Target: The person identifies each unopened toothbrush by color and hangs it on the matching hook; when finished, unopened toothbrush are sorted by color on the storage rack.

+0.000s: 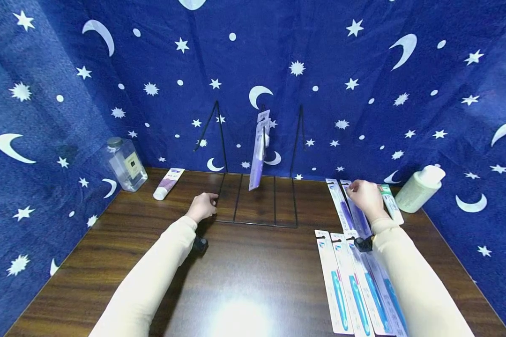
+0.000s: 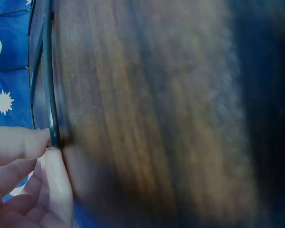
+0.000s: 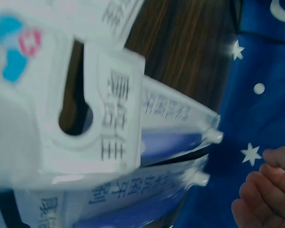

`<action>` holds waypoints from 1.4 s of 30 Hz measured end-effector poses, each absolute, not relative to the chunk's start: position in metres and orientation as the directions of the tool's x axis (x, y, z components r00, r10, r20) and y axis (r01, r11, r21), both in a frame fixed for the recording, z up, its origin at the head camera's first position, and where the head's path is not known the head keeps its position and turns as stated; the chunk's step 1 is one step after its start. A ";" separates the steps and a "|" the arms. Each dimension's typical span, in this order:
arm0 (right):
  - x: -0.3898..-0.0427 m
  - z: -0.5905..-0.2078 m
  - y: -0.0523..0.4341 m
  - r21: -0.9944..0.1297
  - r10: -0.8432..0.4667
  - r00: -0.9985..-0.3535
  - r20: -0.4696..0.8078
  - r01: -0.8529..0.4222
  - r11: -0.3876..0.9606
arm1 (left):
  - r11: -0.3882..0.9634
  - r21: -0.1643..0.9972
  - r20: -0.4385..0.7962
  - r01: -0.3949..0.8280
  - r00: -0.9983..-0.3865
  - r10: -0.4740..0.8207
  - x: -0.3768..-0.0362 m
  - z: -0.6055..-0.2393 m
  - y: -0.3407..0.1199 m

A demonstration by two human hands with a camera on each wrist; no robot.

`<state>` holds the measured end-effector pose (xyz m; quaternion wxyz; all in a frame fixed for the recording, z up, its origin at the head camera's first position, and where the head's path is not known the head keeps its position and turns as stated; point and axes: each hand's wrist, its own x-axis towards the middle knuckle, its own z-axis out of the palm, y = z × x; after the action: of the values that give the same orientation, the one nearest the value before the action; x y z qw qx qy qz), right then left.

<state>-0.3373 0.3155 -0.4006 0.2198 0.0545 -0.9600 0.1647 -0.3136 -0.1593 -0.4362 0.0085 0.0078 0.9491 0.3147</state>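
Blue toothbrush packs (image 1: 333, 281) are laid lengthwise on the wooden table (image 1: 257, 262), slotted ends pointing away. The wire rack (image 1: 257, 224) is pinched by the left hand (image 1: 203, 207); purple packs (image 1: 358, 217), likewise aligned, are overhung by the loosely curled right hand (image 1: 366, 197). A starry backdrop (image 1: 160, 56) is hung behind.

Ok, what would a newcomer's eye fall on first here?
Probably the blue moon-and-star cloth behind the table. Next, purple toothbrush packaging hangs mid-picture from a black wire rack, whose left side the left hand pinches. Blue toothbrush packs lie at the table's near right.
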 end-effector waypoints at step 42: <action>-0.384 -0.426 0.301 -0.361 0.064 -0.976 0.207 -0.016 0.932 | 0.783 0.616 0.069 0.089 -0.996 0.059 -0.332 -0.464 -0.168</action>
<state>-0.3843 0.3013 -0.4263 0.1084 -0.0122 -0.9770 0.1834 -0.3320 -0.1682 -0.4640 -0.0228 0.0393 0.9439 0.3271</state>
